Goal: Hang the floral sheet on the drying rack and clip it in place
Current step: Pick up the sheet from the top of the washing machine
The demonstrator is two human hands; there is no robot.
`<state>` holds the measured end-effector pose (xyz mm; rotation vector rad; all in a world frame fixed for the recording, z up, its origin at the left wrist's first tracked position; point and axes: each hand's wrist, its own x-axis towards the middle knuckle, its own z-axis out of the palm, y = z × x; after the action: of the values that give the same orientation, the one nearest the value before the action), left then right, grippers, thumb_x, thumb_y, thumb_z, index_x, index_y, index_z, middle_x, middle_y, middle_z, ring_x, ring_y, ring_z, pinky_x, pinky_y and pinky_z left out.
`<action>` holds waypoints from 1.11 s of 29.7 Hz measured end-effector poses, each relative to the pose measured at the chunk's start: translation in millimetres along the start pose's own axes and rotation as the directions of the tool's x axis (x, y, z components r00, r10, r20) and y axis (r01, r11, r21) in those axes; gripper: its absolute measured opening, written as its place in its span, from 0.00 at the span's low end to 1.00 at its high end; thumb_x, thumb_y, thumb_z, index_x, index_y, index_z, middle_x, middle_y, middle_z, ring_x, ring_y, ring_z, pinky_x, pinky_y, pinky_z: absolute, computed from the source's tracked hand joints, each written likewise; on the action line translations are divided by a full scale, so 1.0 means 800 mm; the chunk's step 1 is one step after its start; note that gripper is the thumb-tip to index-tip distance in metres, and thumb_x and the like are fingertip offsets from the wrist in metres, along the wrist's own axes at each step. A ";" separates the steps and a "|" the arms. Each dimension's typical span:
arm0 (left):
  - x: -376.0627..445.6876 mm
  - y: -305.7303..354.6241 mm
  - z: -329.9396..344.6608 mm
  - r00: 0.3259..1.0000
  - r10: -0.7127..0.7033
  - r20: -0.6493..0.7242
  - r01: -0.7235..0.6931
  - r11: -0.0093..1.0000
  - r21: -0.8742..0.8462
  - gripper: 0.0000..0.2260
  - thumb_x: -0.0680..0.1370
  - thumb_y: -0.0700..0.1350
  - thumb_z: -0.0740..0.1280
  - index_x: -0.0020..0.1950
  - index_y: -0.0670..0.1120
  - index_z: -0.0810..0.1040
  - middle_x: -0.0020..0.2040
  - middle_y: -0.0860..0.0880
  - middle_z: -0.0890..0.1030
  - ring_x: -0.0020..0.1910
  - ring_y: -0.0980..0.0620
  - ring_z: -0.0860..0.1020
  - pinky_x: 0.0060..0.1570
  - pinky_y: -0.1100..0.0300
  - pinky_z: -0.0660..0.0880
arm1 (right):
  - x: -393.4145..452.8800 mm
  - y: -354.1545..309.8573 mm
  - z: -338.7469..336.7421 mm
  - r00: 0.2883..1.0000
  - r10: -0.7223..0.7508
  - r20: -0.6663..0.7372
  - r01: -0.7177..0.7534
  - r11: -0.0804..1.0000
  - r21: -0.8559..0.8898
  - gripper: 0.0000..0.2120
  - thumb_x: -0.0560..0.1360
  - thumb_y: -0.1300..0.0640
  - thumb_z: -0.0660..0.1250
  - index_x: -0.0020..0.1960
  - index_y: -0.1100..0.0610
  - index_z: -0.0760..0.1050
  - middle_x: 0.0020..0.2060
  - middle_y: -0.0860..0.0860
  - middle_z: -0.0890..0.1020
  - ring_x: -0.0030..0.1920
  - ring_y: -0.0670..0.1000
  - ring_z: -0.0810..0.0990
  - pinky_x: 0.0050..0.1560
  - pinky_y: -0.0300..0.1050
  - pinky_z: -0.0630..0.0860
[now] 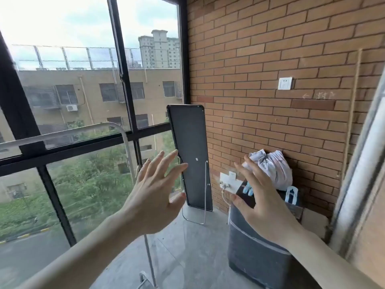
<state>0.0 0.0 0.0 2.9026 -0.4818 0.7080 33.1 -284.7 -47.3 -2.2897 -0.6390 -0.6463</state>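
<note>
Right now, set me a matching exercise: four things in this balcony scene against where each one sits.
Things:
1. bundled sheet
2. wall socket
3. dark standing panel
4. blue clips

Places:
A. in the corner between window and brick wall
B. lying on the dark box's top, near its front edge
C. high on the brick wall
D. on the dark box's top, against the wall

Pairs: 1-D, 2-C, 3-A, 4-B
</note>
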 end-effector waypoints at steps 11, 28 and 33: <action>0.157 0.050 0.117 0.991 0.062 0.120 -0.054 0.996 -0.070 0.31 0.78 0.62 0.55 0.82 0.61 0.56 0.84 0.56 0.45 0.83 0.51 0.41 0.82 0.46 0.44 | 0.027 0.161 -0.020 0.972 0.236 0.003 -0.236 0.972 -0.003 0.33 0.79 0.45 0.68 0.79 0.36 0.56 0.80 0.32 0.49 0.81 0.37 0.46 0.81 0.52 0.56; 0.401 0.081 0.320 0.953 0.171 0.249 -0.110 0.964 -0.243 0.29 0.78 0.61 0.56 0.79 0.60 0.62 0.83 0.57 0.53 0.82 0.51 0.52 0.80 0.50 0.50 | 0.110 0.384 -0.015 0.879 0.476 -0.034 -0.477 0.879 -0.005 0.31 0.80 0.45 0.68 0.78 0.35 0.58 0.78 0.29 0.50 0.79 0.33 0.49 0.76 0.42 0.54; 0.484 0.060 0.395 0.935 0.217 0.282 -0.130 0.946 -0.298 0.26 0.80 0.58 0.61 0.79 0.61 0.61 0.82 0.57 0.55 0.81 0.49 0.55 0.79 0.46 0.54 | 0.154 0.445 0.008 0.826 0.559 -0.073 -0.562 0.827 -0.026 0.32 0.80 0.45 0.68 0.79 0.36 0.57 0.76 0.28 0.51 0.77 0.33 0.51 0.76 0.40 0.54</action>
<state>445.2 -211.2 -97.6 2.7312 -0.8119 0.1722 339.0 -482.5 -142.4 -2.3243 0.1017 -0.4391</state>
